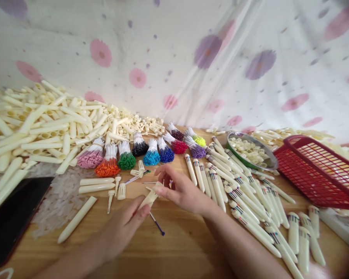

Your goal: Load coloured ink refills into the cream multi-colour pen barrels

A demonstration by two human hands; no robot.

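Observation:
In front of me my left hand [128, 221] is closed round a cream plastic pen part [149, 199], which is held at a slant above the table. The fingers of my right hand [180, 190] are bent at its upper end, with the thumb against it; whether they also pinch something small is hidden. Below the part, a thin ink refill with a dark blue tip [162, 233] points toward me. Just beyond my hands lie a few loose refills [135, 177] and slotted cream pieces [121, 191]. Two cream pen barrels [96, 188] rest to the left.
Bundled coloured refills [126, 157] stand in a row behind my hands. A heap of cream barrels [40, 124] and a black phone [14, 217] are left. Rightward lie pens with coloured sliders [250, 201], a metal bowl [272, 162] of small parts and a red basket [317, 170].

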